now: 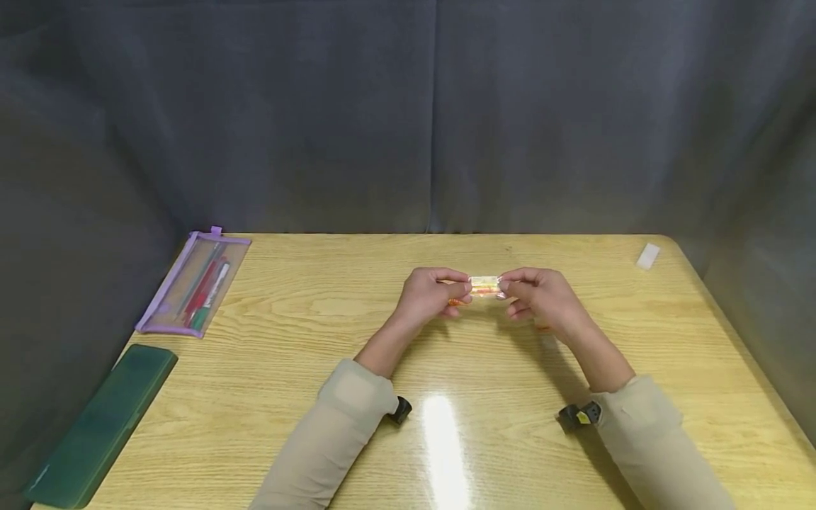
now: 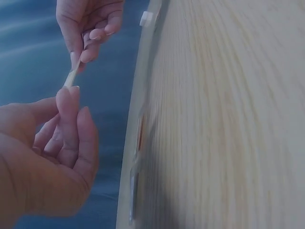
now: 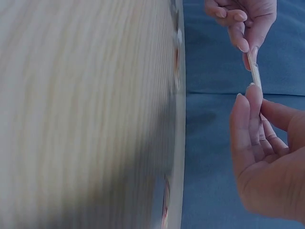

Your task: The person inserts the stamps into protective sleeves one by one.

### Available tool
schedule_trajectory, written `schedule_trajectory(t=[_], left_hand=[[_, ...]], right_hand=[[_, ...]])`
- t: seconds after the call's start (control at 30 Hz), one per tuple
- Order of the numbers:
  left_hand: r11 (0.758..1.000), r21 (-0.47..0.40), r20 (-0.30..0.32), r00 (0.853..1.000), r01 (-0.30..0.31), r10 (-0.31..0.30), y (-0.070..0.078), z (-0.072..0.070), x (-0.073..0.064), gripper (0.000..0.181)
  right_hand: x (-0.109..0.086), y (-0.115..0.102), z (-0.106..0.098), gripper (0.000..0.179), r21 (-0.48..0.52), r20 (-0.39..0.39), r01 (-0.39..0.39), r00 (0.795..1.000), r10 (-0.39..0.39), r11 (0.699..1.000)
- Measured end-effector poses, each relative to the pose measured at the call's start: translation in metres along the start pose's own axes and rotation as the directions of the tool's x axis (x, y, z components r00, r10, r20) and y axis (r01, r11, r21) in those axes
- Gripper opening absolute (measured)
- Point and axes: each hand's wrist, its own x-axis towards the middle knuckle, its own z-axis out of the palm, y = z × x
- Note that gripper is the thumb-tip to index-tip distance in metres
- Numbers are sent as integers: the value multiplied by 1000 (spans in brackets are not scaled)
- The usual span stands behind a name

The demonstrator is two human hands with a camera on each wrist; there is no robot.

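Between both hands, above the table, is a small flat packet in shiny clear wrapping (image 1: pixel 486 285) with white, yellow and red showing. My left hand (image 1: pixel 428 292) pinches its left end between thumb and fingers. The other end is pinched by my right hand (image 1: pixel 542 297). Edge-on, the packet (image 2: pixel 71 78) looks thin and pale in the left wrist view, and likewise the packet (image 3: pixel 256 74) in the right wrist view. Partly hidden below the left hand lies an orange item (image 1: pixel 457 302). Another orange bit (image 1: pixel 543 328) shows under the right hand; its kind is unclear.
A mesh zip pouch (image 1: pixel 167 280) with purple edges and pens inside lies at the far left. In front of it is a dark green case (image 1: pixel 105 425). A small white block (image 1: pixel 647 256) sits near the far right corner. Dark curtains (image 1: pixel 306 120) surround the wooden table (image 1: pixel 287 397).
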Motion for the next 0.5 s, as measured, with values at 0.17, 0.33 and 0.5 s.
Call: schedule_trajectory(t=[0.17,0.33,0.5], left_hand=[[1000,28,-32,999,4,-3,1,6,6,19],[994,105,-72,997,-9,16,2,14,14,11],[981,195,-93,996,2,17,2,20,18,9]], right_hand=[[1,-3,-8,37,-40,0,-11,1000,11,999],[3,-2,-16,36,-90,-1,-15,1000,15,996],[8,3,-19,36,-139,1,-19,1000,19,990]])
